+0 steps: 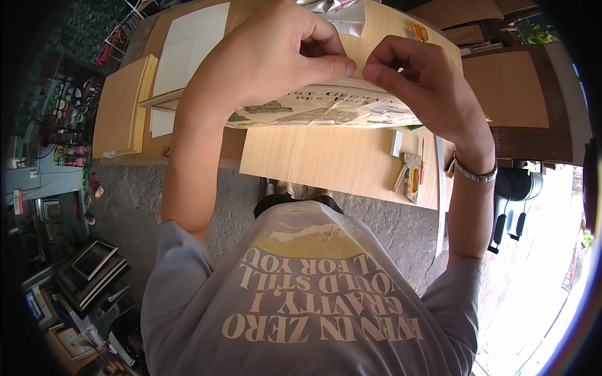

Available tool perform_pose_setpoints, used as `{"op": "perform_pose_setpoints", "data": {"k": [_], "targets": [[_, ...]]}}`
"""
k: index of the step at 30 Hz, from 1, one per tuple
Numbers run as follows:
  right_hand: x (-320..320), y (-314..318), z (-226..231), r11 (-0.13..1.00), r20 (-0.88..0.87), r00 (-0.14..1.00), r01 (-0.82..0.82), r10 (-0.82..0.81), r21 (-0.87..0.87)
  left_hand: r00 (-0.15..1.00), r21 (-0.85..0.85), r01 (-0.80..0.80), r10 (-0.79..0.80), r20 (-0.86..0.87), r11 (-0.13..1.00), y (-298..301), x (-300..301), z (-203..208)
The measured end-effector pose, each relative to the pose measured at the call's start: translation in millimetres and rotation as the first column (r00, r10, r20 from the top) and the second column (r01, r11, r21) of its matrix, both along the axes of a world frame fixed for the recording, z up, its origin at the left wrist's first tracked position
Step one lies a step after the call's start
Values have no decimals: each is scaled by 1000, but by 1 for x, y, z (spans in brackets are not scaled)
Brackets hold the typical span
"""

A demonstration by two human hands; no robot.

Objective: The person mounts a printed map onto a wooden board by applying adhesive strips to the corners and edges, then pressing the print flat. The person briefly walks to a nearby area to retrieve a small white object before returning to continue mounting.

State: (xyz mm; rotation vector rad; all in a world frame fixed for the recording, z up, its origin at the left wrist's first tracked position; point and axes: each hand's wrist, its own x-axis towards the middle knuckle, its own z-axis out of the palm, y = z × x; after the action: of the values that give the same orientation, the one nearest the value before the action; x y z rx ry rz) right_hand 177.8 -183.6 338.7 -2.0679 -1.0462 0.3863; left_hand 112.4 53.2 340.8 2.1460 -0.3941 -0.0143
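Observation:
A board with a printed picture sheet [326, 109] on its face is tilted up above the wooden table, its lettering and drawn scene facing me. My left hand [282, 56] is over its upper edge, thumb and forefinger pinched together. Close beside it, my right hand [417, 78] is also closed in a pinch, with the fingertips of both hands almost meeting. Whatever lies between the fingertips is too small or hidden to make out. The sheet's surface looks wrinkled along the lower part.
On the light wood tabletop [313, 153] lie a staple gun [411, 177], a small white block [396, 143] and a long metal ruler [441, 194]. Orange-handled scissors [419, 31] rest at the far right. Stacked boards [122, 106] stand left; picture frames [94, 276] pile up lower left.

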Motion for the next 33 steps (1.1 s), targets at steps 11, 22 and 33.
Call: {"op": "perform_pose_setpoints", "data": {"k": [11,22,33], "targets": [[2,1,-2,999,-25,999,-25,25,23,1000,29,6,-6,-9,1000,1,-1,0],[11,5,3,998,201,980,-20,7,65,991,276,-52,15,134,960,6,-15,19],[23,24,5,980,302,947,-154,110,125,970,43,-140,128,207,989,2,-7,-1]]}}
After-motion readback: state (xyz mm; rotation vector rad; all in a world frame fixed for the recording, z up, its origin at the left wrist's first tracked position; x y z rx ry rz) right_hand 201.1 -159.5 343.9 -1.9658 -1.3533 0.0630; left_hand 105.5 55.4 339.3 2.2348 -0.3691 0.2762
